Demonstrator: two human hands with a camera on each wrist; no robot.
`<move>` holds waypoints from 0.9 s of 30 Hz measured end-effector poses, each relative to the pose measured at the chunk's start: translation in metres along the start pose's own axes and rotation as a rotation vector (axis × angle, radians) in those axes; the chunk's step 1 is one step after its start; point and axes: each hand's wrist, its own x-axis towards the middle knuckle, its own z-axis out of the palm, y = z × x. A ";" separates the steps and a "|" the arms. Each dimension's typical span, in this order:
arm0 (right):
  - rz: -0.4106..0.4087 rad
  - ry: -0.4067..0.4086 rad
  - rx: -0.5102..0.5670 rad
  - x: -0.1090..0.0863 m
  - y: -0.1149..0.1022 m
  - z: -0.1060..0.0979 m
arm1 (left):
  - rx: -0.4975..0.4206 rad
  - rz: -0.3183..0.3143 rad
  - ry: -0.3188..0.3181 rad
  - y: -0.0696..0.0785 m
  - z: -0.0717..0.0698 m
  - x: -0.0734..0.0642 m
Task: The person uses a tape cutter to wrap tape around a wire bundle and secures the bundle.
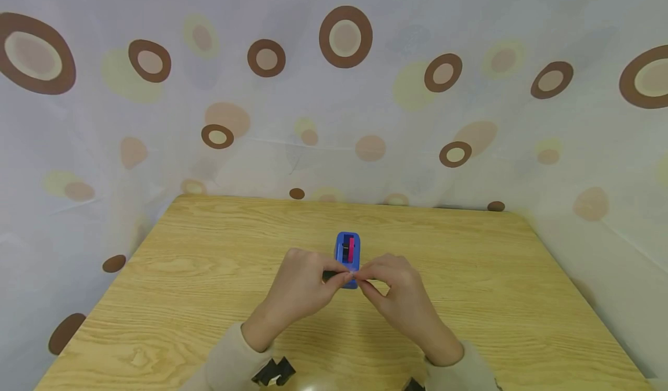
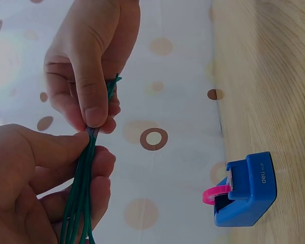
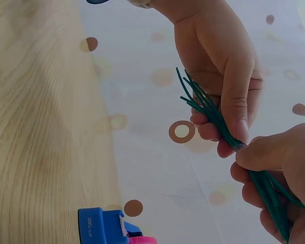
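Observation:
A bundle of thin green strands (image 2: 79,198) runs through both hands. My left hand (image 1: 300,283) pinches it between thumb and fingers, and loose strand ends fan out beside that palm in the right wrist view. Close against it, my right hand (image 1: 402,286) grips the same bundle, thumb tip almost meeting the left thumb. Between the thumbs, a short shiny band (image 2: 93,131) like clear tape wraps the strands. Just beyond the hands in the head view stands a blue tape dispenser (image 2: 254,198) with a pink core (image 2: 213,194); the hands partly cover its near end.
The hands are over a light wood-grain table (image 1: 240,234). Behind it and along its sides hangs a pale curtain (image 1: 313,107) patterned with brown, peach and yellow circles. Dark straps (image 1: 273,372) show at the sleeve cuffs.

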 end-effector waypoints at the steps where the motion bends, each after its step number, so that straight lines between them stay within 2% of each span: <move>1: 0.000 0.003 0.001 0.000 0.000 0.000 | 0.000 -0.004 0.005 0.000 0.000 0.000; 9: 0.071 -0.024 0.035 0.000 0.000 0.001 | 0.046 -0.061 0.002 0.002 -0.002 -0.001; 13: 0.103 -0.039 0.051 0.000 -0.001 0.001 | 0.050 -0.069 0.000 0.002 -0.002 -0.001; 18: 0.136 -0.060 0.059 0.001 -0.001 0.000 | 0.060 -0.055 0.011 0.002 -0.002 -0.001; 27: 0.186 -0.108 0.059 0.004 -0.002 -0.004 | 0.123 0.007 0.059 0.004 0.000 -0.001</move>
